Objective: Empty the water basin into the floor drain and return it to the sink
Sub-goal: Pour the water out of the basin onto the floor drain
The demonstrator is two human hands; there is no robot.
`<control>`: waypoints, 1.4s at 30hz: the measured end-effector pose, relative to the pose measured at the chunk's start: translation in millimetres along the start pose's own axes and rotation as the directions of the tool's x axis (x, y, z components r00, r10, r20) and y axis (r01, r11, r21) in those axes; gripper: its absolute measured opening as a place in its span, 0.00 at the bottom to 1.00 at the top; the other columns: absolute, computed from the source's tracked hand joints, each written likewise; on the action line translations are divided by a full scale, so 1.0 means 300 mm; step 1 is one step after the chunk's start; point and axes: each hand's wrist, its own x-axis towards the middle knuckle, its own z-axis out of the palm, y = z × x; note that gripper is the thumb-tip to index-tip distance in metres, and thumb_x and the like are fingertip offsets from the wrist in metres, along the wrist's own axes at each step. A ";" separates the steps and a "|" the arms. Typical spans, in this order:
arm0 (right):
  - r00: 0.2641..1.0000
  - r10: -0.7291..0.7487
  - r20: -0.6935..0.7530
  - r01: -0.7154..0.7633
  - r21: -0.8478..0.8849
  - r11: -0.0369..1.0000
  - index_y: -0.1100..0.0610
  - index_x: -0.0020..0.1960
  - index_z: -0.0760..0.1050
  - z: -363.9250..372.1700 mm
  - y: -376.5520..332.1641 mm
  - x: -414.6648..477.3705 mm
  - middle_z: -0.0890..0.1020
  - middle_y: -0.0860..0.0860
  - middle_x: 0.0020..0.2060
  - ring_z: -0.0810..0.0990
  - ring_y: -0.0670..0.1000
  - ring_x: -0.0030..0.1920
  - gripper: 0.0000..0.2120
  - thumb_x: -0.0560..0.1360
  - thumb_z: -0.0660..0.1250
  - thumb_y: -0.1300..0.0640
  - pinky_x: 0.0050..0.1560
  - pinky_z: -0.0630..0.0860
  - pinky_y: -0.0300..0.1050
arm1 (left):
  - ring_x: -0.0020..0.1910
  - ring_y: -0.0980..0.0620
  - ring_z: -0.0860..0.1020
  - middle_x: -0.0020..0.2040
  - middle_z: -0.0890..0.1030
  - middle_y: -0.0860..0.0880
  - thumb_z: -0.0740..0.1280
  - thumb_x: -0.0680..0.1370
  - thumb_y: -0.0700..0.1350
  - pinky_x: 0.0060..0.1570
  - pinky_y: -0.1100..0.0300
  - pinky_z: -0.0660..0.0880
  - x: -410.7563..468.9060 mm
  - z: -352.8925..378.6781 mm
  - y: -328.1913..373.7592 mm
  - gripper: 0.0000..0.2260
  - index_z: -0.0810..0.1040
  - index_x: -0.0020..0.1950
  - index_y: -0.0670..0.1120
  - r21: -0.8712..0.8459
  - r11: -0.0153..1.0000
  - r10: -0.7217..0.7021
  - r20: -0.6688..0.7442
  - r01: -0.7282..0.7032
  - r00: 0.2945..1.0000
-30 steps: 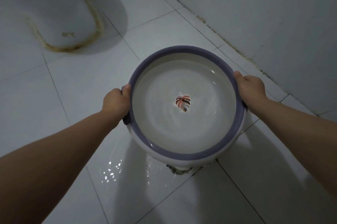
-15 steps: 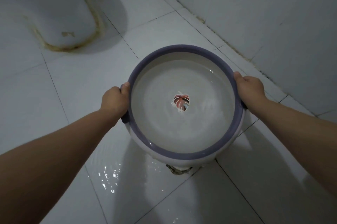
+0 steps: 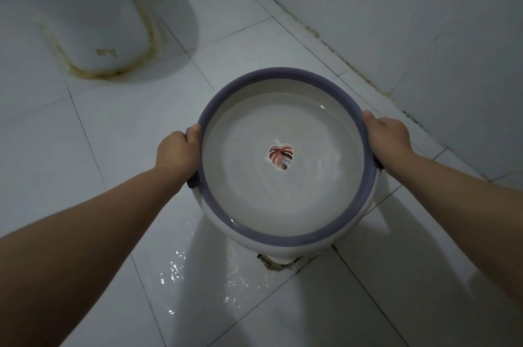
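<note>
Water still stands in the basin (image 3: 285,205), so I judge it heavy and quick to slosh. It hangs between my hands, over wet floor (image 3: 113,120), its near edge above what looks like the drain (image 3: 278,263). My left hand (image 3: 177,153) and right hand (image 3: 389,136) have fingers closed on opposite sides of the purple rim (image 3: 283,73), thumbs on top. The rim looks stiff but likely slick; I'd keep hold at the side handles.
</note>
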 end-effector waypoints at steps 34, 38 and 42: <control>0.999 -0.049 0.010 0.049 -0.036 0.998 0.57 0.27 0.60 0.006 -0.018 0.001 0.66 0.53 0.25 0.65 0.51 0.27 0.25 0.78 0.54 0.44 0.28 0.60 0.43 | 0.49 0.36 0.77 0.50 0.79 0.33 0.48 0.81 0.54 0.46 0.49 0.72 -0.014 -0.028 0.000 0.27 0.75 0.54 0.32 0.001 1.000 -0.010 -0.006 0.010 1.000; 0.998 -0.057 0.013 0.057 -0.033 0.998 0.57 0.27 0.60 0.003 -0.022 -0.001 0.66 0.53 0.25 0.65 0.51 0.27 0.25 0.78 0.54 0.44 0.28 0.61 0.43 | 0.49 0.36 0.77 0.50 0.79 0.33 0.49 0.81 0.54 0.46 0.49 0.71 -0.017 -0.030 0.003 0.27 0.75 0.54 0.32 -0.003 1.000 -0.004 -0.020 0.004 1.000; 0.998 -0.059 0.017 0.060 -0.047 0.997 0.58 0.27 0.61 -0.004 -0.026 -0.001 0.67 0.53 0.25 0.66 0.51 0.27 0.25 0.78 0.54 0.44 0.28 0.61 0.42 | 0.43 0.40 0.75 0.46 0.78 0.35 0.49 0.81 0.54 0.42 0.52 0.68 -0.019 -0.031 0.006 0.26 0.75 0.53 0.32 -0.004 1.000 0.002 -0.022 -0.002 1.000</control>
